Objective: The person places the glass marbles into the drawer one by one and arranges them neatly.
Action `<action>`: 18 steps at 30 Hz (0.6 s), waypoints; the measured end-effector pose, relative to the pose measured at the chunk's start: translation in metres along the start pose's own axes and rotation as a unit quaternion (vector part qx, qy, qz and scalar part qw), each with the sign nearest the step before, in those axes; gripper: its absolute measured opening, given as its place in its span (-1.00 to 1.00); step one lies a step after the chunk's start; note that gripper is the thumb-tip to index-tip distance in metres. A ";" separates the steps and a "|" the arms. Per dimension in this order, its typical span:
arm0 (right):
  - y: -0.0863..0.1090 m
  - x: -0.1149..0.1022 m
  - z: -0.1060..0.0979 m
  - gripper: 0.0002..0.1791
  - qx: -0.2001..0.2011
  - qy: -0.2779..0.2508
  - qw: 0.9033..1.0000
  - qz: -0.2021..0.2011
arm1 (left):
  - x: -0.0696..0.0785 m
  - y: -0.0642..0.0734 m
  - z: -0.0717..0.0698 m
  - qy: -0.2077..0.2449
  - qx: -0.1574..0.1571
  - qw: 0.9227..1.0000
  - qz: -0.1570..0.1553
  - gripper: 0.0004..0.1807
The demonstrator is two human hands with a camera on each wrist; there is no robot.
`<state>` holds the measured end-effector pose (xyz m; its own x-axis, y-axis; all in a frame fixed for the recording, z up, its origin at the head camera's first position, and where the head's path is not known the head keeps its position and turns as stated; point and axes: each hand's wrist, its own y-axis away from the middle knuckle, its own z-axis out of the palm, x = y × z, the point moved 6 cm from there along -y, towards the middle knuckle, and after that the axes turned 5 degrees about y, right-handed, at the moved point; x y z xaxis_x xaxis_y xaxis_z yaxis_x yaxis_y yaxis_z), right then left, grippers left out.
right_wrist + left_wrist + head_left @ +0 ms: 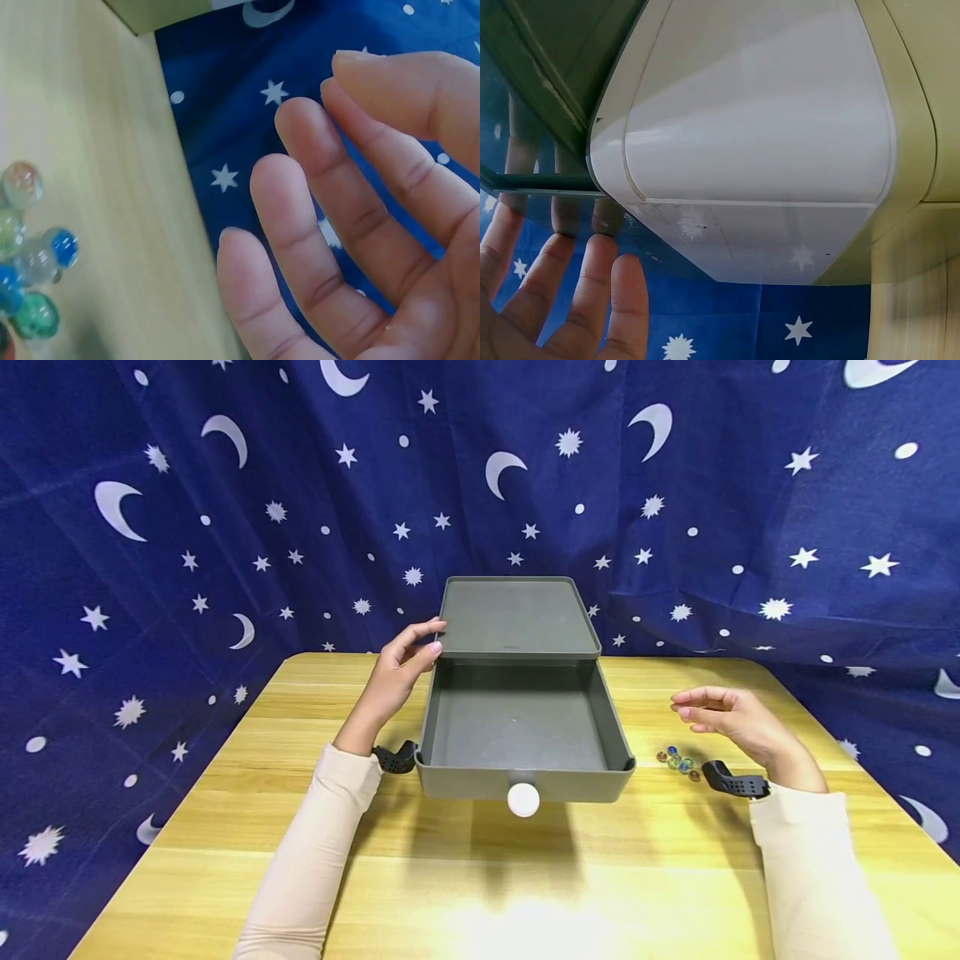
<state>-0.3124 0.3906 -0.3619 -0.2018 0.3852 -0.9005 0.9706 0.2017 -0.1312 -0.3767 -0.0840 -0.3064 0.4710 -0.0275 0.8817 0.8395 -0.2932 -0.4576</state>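
Several marbles [673, 762] are lying loose on the worktop [420, 893], between the pulled-out drawer [465, 783] and the right edge. Above them, nothing is being held by the right hand [738, 727], its fingers relaxed and parted. Scattering seems the chief danger: the marbles could be sent rolling toward the right edge by a brush from the black wrist device [738, 785]. The left hand [395, 675], fingers loosely extended, is apparently being rested against the left edge of the grey box [517, 614], near the far edge; by uneven pressure there, box and drawer could be shifted. The white knob [523, 800] is facing away from the far edge. Pale wood grain is being lit by a bright glare; behind, a blue curtain [675, 468] is being hung, patterned with white moons and stars.
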 end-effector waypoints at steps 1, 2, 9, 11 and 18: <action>0.000 0.003 0.000 -0.53 -0.002 -0.002 1.000 0.006 | 0.000 0.000 0.000 0.000 0.000 1.000 0.000 -0.52; 0.000 0.005 0.000 -0.54 -0.004 -0.003 1.000 0.011 | 0.000 0.000 0.000 0.001 0.001 1.000 0.001 -0.52; 0.000 0.017 0.002 -0.59 -0.004 0.018 0.999 0.047 | 0.001 0.000 0.000 0.002 0.002 1.000 0.000 -0.51; 0.000 0.020 0.002 -0.59 -0.006 0.015 0.998 0.053 | 0.001 0.000 0.000 0.002 0.001 1.000 0.000 -0.51; 0.000 0.029 0.003 -0.61 -0.014 0.041 0.995 0.092 | 0.000 0.000 0.000 0.001 0.001 1.000 0.000 -0.52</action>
<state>-0.3179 0.3992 -0.3890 -0.0315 0.4907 -0.8708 0.9884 0.1447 0.0458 -0.3767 -0.0842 -0.3060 0.4703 -0.0291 0.8820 0.8401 -0.2913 -0.4575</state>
